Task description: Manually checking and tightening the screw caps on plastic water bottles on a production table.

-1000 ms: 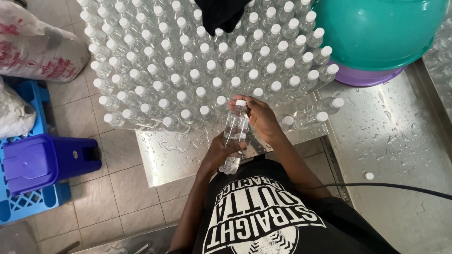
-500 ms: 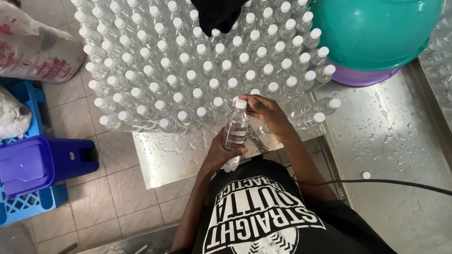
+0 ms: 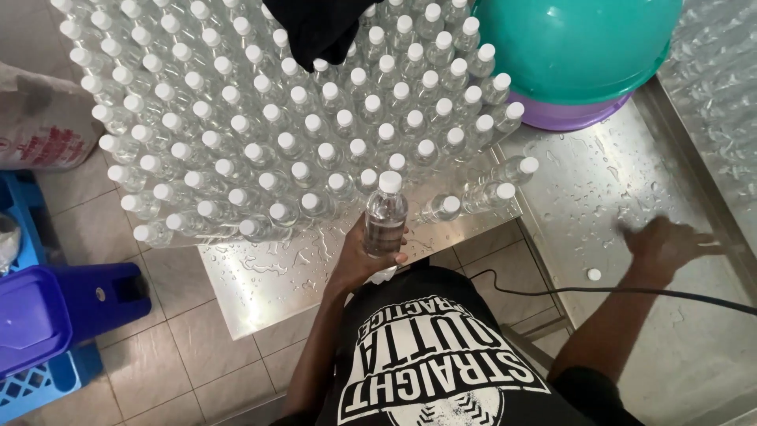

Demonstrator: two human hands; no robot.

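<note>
Seen from above, the left hand (image 3: 359, 256) is gripping a clear, white-capped water bottle (image 3: 385, 214), holding it upright at the near edge of a wet steel desk (image 3: 260, 276). Just beyond it, rows of matching capped bottles (image 3: 268, 126) are standing packed together. The right hand (image 3: 662, 246), blurred, is reaching over a side counter near a loose white cap (image 3: 594, 274); its grip cannot be told.

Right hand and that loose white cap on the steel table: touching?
Apart. The head view shows the right hand above the loose white cap, bare wet steel table between them.
</note>
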